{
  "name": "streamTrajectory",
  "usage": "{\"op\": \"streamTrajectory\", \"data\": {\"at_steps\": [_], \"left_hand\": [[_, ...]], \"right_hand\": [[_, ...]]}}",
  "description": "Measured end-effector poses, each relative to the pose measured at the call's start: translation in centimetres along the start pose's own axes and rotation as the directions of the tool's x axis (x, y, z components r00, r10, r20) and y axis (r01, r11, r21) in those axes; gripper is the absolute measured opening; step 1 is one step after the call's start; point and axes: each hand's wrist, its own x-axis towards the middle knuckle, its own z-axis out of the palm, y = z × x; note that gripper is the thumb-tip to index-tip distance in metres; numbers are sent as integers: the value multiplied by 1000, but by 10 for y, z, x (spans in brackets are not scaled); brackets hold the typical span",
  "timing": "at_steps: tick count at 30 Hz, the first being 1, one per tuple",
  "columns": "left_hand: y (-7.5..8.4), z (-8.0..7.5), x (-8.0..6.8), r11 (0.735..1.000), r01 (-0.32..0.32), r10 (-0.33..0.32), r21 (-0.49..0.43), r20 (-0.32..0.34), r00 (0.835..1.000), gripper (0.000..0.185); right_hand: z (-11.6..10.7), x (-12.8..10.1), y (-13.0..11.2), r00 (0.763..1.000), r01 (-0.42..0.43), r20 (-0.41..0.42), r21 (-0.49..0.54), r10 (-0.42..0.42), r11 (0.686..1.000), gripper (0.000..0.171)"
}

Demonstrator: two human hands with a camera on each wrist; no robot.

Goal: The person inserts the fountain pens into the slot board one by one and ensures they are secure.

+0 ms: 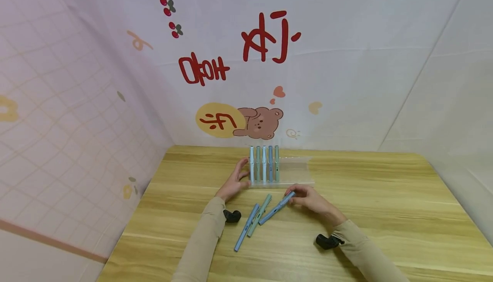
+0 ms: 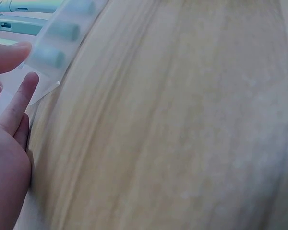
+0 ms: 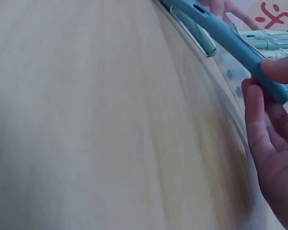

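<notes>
A clear plastic pen tray [image 1: 294,171] lies flat near the table's far edge, with several pastel pens [image 1: 264,163] lined up in its left half. My left hand [image 1: 236,182] rests at the tray's left end, fingers touching its edge [image 2: 43,81]. My right hand [image 1: 308,198] pinches the top end of a blue pen [image 1: 275,208], whose other end is down on the table. In the right wrist view the blue pen [image 3: 233,45] runs between thumb and fingers [image 3: 259,120]. A green pen [image 1: 259,214] and a light blue pen [image 1: 246,227] lie loose between my hands.
The wooden table [image 1: 385,213] is enclosed by white and pink printed fabric walls [image 1: 346,59] at the back and sides. The tray's right half holds no pens. Black wrist camera mounts [image 1: 327,241] sit on both forearms.
</notes>
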Motion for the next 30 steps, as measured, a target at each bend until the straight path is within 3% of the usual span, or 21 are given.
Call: {"op": "streamTrajectory", "data": {"at_steps": [6, 11, 16, 21, 28, 30], "left_hand": [[9, 0, -2, 1000, -3, 3, -21, 7, 1000, 89], [23, 1, -6, 999, -3, 5, -51, 35, 999, 89], [15, 0, -4, 999, 0, 1, -32, 33, 999, 90], [3, -1, -1, 1000, 5, -5, -7, 6, 1000, 91], [28, 0, -8, 999, 30, -28, -45, 52, 998, 89], [27, 0, -8, 999, 33, -31, -42, 55, 998, 89]], "right_hand": [[2, 2, 0, 993, 4, -117, 107, 9, 994, 29], [1, 5, -4, 970, 70, -243, 190, -22, 979, 33], [-5, 8, -13, 944, 109, -330, 276, -12, 955, 35], [-13, 11, -24, 929, 109, -369, 298, 9, 948, 33], [-26, 19, -38, 927, 120, -374, 253, -17, 960, 34], [-29, 22, -42, 925, 117, -379, 235, -20, 965, 33]]}}
